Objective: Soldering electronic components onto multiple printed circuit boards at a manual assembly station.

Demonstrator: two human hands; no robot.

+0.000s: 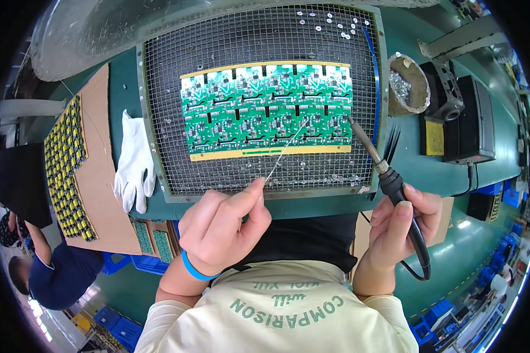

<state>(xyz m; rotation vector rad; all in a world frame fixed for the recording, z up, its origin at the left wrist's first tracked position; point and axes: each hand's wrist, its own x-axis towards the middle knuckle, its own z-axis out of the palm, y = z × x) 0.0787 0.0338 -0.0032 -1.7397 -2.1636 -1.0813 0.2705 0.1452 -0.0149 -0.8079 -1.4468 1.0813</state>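
Observation:
A panel of green circuit boards (268, 112) with tan edge strips lies on a metal mesh in a grey frame (159, 159). My left hand (224, 223), a blue band at its wrist, pinches a thin length of solder wire (285, 147) that slants up to the lower row of boards. In my right hand (403, 223) is a soldering iron (391, 179), held by its black handle. Its tip points up and left, close to the panel's right edge; whether it touches a board I cannot tell.
A white glove (135, 159) lies left of the frame, beside cardboard (97, 176) bearing rows of yellow-black parts (68, 170). To the right stand a rough bowl (418, 88), an iron holder (444, 97) with a yellow sponge (434, 138), and a black box (474, 117). Another person (65, 273) is at lower left.

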